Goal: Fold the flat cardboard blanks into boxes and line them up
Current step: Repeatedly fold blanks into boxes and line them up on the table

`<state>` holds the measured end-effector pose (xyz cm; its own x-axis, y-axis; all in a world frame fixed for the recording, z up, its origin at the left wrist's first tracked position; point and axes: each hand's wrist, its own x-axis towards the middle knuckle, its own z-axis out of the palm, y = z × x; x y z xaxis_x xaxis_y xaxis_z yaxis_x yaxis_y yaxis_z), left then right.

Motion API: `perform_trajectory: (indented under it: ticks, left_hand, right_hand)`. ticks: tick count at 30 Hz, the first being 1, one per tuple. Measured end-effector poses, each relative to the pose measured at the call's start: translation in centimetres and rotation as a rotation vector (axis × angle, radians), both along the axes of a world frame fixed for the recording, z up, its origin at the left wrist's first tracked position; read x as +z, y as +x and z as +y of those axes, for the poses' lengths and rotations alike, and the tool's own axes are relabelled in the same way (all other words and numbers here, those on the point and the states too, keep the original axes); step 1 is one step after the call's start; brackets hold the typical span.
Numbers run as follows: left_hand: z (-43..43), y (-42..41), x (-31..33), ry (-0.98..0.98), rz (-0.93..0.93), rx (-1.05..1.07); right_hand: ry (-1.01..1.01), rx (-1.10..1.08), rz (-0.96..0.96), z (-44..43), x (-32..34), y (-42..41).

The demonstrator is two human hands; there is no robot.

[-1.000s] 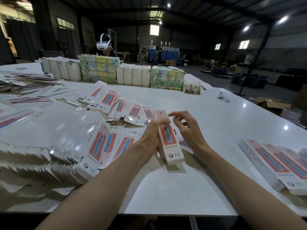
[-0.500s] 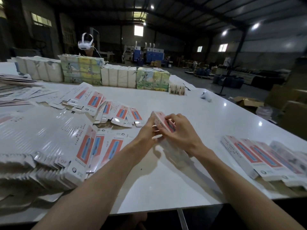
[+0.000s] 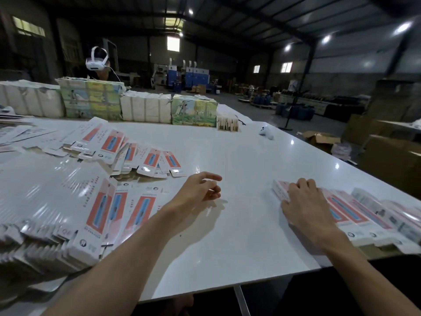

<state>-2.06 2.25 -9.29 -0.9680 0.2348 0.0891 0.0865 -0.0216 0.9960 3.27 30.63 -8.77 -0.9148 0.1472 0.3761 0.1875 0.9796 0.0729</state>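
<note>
**Over at the right: lining up**

Head view: pressing flat-fingered with right hand (image 3: 305,206) on the end box (image 3: 280,191), beside the row (image 3: 357,212). Hovering with left hand (image 3: 200,188), loose and empty. Looks like the placing step. Next, probably peeling one blank (image 3: 100,208) off the pile (image 3: 45,249).

White glossy table (image 3: 227,236), seen from my seat. On my left, a heap of flat blanks (image 3: 57,213) overlaps down to the near edge. Beyond it, a looser fan (image 3: 148,158) of the same blanks spreads toward the middle. On my right, folded boxes (image 3: 364,220) lie side by side in a row, touching, near the table's edge. Along the far edge, white bundles (image 3: 145,108) alternate with printed bundles (image 3: 193,112), ending in a small ribbed stack (image 3: 227,123). Near it, a white object (image 3: 266,132) that I cannot identify.
</note>
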Motion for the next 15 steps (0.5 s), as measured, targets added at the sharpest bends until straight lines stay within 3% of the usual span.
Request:
perform_trajectory:
  ticks: [7,15]
  left_hand:
    - [-0.1,0.4,0.0,-0.020,0.015,-0.025]
    - [0.2,0.4,0.1,0.002,0.007,0.116]
  right_hand:
    - [0.128,-0.112,-0.103,0.1,1.8,0.2]
    - [-0.137,0.282,0.094,-10.2,3.6,-6.8]
